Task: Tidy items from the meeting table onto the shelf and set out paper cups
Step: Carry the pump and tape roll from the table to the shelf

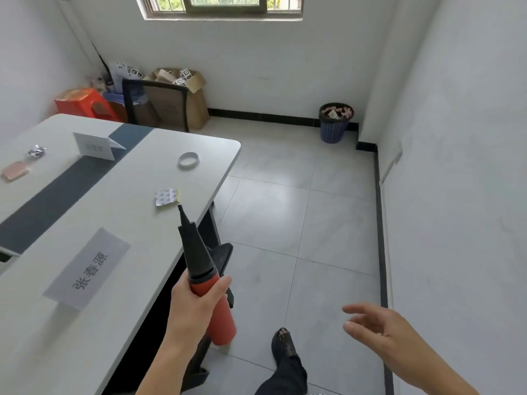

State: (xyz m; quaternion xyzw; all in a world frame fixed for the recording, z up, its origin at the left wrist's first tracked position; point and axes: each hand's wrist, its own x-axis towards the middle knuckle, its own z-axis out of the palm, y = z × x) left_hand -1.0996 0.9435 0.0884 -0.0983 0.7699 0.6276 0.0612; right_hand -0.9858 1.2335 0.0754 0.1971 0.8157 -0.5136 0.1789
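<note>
My left hand grips a red hand pump with a black pointed nozzle, held upright past the near corner of the grey meeting table. My right hand hovers over the floor with relaxed fingers and holds nothing. On the table lie a roll of tape, a small patterned packet, two paper name cards, a crumpled foil wrapper and a pink flat item. No shelf or paper cups are in view.
A black chair, cardboard boxes and a red plastic stool crowd the far left corner. A blue waste basket stands by the right wall. My shoe steps on the tiled floor.
</note>
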